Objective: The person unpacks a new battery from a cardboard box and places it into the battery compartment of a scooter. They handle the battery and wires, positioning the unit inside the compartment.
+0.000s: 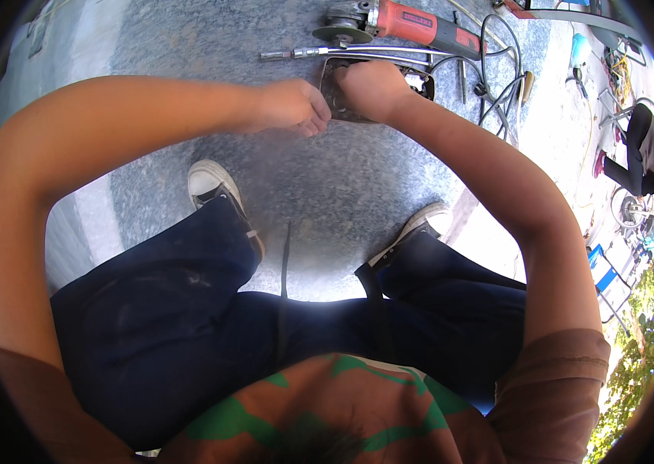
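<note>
A dark, worn metal housing (337,111) with an open frame on its right side rests on the grey floor in front of me. My right hand (374,90) is curled into a loose fist over its middle and hides much of it. Whether those fingers hold anything is hidden. My left hand (301,109) is at the housing's left edge, with its fingers bent downward; contact with the edge is hard to tell. Just beyond the housing lies a long silver socket wrench (309,53). Behind that is a red and black angle grinder (414,26) with a disc fitted.
The grinder's black cord (501,98) loops to the right, near a thin dark rod (462,81) and a tan handle (528,87). My shoes (211,180) flank the floor before me. Farther right are a person (643,151), a spoked wheel (628,210) and a blue folding chair (605,269).
</note>
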